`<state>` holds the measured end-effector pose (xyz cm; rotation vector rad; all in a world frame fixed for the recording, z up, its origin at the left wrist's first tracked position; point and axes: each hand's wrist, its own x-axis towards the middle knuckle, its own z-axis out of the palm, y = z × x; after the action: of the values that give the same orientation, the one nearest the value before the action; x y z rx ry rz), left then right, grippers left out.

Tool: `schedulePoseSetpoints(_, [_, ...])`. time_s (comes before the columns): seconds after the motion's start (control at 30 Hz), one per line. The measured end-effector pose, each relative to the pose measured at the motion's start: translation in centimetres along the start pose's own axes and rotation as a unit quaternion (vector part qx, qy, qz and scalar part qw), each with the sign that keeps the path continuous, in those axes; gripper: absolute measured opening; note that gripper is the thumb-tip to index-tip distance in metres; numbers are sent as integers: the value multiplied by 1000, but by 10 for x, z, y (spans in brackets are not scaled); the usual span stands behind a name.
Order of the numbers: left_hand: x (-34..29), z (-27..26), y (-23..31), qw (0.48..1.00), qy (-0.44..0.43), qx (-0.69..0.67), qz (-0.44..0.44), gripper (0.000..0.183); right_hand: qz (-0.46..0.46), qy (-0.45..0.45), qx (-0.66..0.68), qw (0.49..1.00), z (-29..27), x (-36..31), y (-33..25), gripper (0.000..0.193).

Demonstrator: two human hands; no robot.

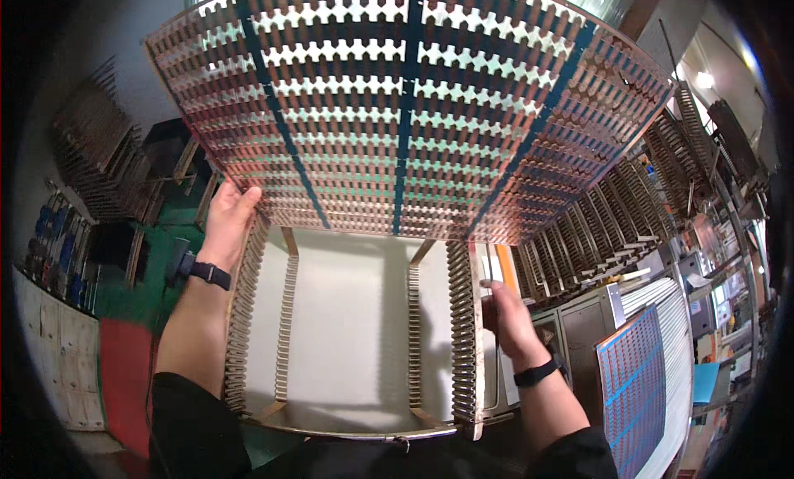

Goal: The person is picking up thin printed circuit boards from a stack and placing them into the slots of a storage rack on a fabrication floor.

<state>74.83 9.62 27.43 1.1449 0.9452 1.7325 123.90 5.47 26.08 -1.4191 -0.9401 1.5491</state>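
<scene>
A large copper-coloured panel [339,132] with rows of cut-out slots and dark blue strips slants up in front of me, its lower edge over a slotted rack [465,355]. At the panel's lower left corner, my left hand [227,219] is closed, thumb on the near face and fingers mostly hidden behind. My right hand [511,318] is beside the rack's right rail, below the panel, with its fingers curled. Whether it grips the rail or something behind it is hidden. Coiled, spring-like dividers line both sides of the rack, and a white surface [347,314] shows between them.
More slotted racks [600,227] stand to the right, beside a grey metal cabinet [571,330]. A blue-and-copper panel [633,380] leans at the lower right by a stack of white sheets [674,338]. At left are dark racks [99,157] and a green-and-red floor [128,371].
</scene>
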Motion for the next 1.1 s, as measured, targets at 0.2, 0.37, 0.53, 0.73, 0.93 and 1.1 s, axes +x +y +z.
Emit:
schedulePoseSetpoints(0.2, [3, 1, -15, 997, 29, 58, -37, 33, -74, 36, -89, 993, 8, 0, 19, 19])
schedulePoseSetpoints(0.37, [-2, -4, -13, 997, 47, 45, -38, 30, -118, 55, -212, 969, 0, 0, 17, 20])
schedulePoseSetpoints(0.53, [0, -20, -20, 997, 47, 57, -28, 29, -78, 108, -204, 970, -60, 5, -12, 20])
schedulePoseSetpoints(0.73, [2, 5, -11, 997, 66, 33, -9, 29, -192, 208, -424, 860, -124, 25, -7, 30])
schedulePoseSetpoints(0.93, [3, -12, -20, 998, 49, 35, -24, 33, -351, 156, -96, 918, -27, 57, -69, 51])
schedulePoseSetpoints(1.1, [6, -3, -19, 998, 25, 57, -9, 39, -302, 71, -86, 947, -37, 95, -85, 36])
